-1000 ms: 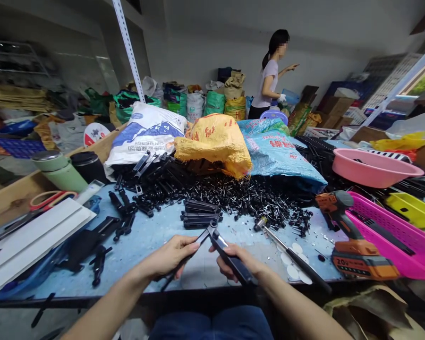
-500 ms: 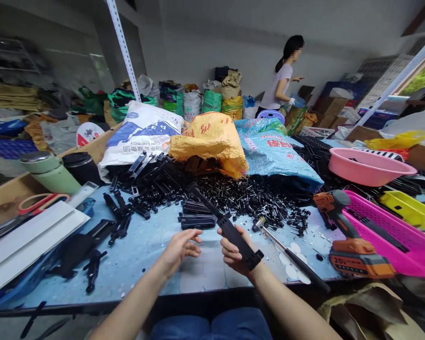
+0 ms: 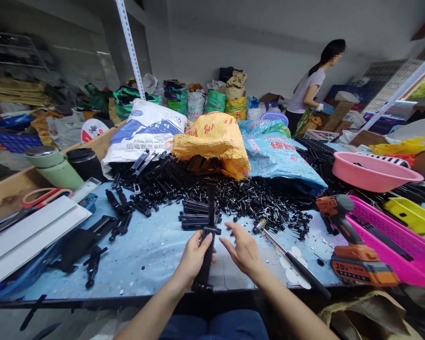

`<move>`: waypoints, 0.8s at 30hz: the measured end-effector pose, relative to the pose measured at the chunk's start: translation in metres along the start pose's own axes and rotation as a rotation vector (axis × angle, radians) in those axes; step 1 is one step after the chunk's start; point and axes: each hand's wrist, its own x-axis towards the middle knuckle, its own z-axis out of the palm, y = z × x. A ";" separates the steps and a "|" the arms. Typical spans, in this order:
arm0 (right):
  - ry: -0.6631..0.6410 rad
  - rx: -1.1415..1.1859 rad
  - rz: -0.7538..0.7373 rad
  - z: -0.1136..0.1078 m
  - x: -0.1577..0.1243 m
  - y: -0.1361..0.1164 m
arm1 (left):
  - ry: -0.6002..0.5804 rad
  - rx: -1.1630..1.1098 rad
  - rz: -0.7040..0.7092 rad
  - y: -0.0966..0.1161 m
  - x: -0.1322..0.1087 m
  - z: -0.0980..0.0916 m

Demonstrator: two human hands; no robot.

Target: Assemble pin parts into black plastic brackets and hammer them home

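A long black plastic bracket-like part [image 3: 206,259] stands nearly upright over the table's front edge, and my left hand [image 3: 195,252] is wrapped round its middle. My right hand [image 3: 243,249] is just to the right of the part, empty, thumb and fingers apart. Behind the held part lies a small stack of black plastic strips [image 3: 194,215]. Farther back spreads a heap of small black pieces with metal pins [image 3: 248,200]. A hammer [image 3: 293,259] with a black handle rests to the right of my right hand.
An orange cordless drill [image 3: 350,245] and a pink basket [image 3: 411,264] stand at right, a pink basin [image 3: 375,171] behind. White, yellow [image 3: 212,139] and blue sacks line the back. At left are black parts, scissors [image 3: 46,196] and a green flask [image 3: 55,167]. A person [image 3: 311,89] stands beyond.
The black part has passed from my right hand to my left and turned more upright. My right hand has opened beside it. The person in the background has moved right.
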 end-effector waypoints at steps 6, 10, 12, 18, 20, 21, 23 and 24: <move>-0.152 -0.206 -0.454 -0.007 0.019 0.020 | -0.088 0.108 -0.104 -0.001 -0.008 -0.001; -0.129 0.188 -0.130 0.009 0.017 0.013 | -0.017 0.290 0.037 -0.006 -0.010 0.003; -0.227 0.522 0.212 0.018 0.015 0.007 | 0.118 0.457 0.263 -0.008 -0.010 0.002; -0.267 0.611 0.330 0.019 0.009 0.007 | 0.098 0.539 0.289 -0.008 -0.007 -0.008; -0.152 0.504 0.180 0.017 0.008 0.008 | 0.060 0.491 0.244 -0.007 -0.008 -0.009; -0.147 0.521 0.178 0.017 0.008 0.008 | 0.071 0.507 0.263 -0.007 -0.009 -0.009; -0.265 0.678 0.322 0.020 0.010 0.007 | 0.134 0.597 0.357 -0.007 -0.010 -0.008; -0.352 0.770 0.423 0.021 0.010 0.006 | 0.166 0.645 0.400 -0.006 -0.011 -0.008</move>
